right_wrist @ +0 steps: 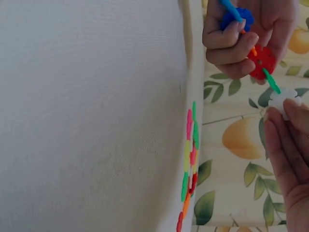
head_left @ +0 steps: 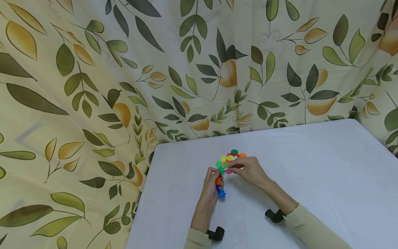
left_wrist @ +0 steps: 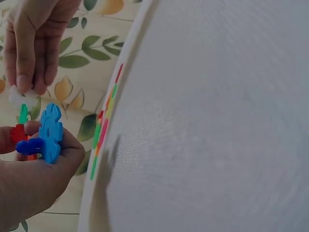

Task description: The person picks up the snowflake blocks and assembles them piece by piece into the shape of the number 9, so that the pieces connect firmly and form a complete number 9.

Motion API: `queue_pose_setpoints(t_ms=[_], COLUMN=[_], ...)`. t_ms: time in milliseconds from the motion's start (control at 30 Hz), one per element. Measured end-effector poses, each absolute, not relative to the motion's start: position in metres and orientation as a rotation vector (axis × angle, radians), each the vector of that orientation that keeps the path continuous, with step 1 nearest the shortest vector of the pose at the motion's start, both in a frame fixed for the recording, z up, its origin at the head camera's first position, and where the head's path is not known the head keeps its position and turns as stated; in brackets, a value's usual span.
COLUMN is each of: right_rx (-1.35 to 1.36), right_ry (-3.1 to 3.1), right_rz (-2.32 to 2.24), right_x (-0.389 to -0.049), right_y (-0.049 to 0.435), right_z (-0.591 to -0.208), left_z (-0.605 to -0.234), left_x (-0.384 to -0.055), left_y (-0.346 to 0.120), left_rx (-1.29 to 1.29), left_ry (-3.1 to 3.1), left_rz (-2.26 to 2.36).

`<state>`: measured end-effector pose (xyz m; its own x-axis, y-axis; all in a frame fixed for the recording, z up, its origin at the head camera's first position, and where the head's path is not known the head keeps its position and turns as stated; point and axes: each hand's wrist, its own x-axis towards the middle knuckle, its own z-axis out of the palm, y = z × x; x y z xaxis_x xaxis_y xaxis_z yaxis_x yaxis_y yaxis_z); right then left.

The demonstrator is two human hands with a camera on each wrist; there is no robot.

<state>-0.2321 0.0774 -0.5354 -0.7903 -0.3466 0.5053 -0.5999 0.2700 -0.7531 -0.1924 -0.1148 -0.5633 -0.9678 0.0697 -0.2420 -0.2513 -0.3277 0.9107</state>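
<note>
Pale sleeves [head_left: 317, 226] reach in from the bottom of the head view, nearest the camera, with a black device [head_left: 216, 234] at the left wrist and a second black device [head_left: 275, 216] at the right. Beyond them, over a white-covered table [head_left: 311, 166], the left hand [head_left: 209, 188] is curled round a chain [head_left: 218, 181] of notched plastic discs, its blue end hanging out on the near side. The right hand [head_left: 248, 169] comes across from the other side with thumb and fingertips pinched together at the chain's far end; it hides part of a heap of loose discs [head_left: 230, 158], green, yellow, pink, orange and red, lying just behind. A leaf-and-fruit curtain [head_left: 174, 114] hangs past the far edge. From the left wrist, a light-blue disc stands foremost in the left hand's grip, partly blocking the pieces behind it; above, the right fingertips grip a white disc [left_wrist: 22, 99] by its edge, against a green one. The heap shows edge-on as a thin coloured strip beside the hands. From the right wrist, the chain runs light blue, dark blue, orange, red and green down to the white disc between right thumb and fingers; whether green and white are locked together cannot be told. Left fingers cover much of the orange piece.
</note>
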Motion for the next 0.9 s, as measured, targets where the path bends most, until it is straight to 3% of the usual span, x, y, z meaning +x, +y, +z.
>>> queue_pose_setpoints(t_ms=[900], right_rx=[0.887], right_ry=[-2.300], right_rz=[1.574], right_x=[-0.2319], right_y=[0.0824], right_z=[-0.5359], left_z=[-0.5632], left_x=[-0.1871], left_y=[-0.1150], left_rx=[-0.115], left_ry=[1.732], left_rz=[2.355])
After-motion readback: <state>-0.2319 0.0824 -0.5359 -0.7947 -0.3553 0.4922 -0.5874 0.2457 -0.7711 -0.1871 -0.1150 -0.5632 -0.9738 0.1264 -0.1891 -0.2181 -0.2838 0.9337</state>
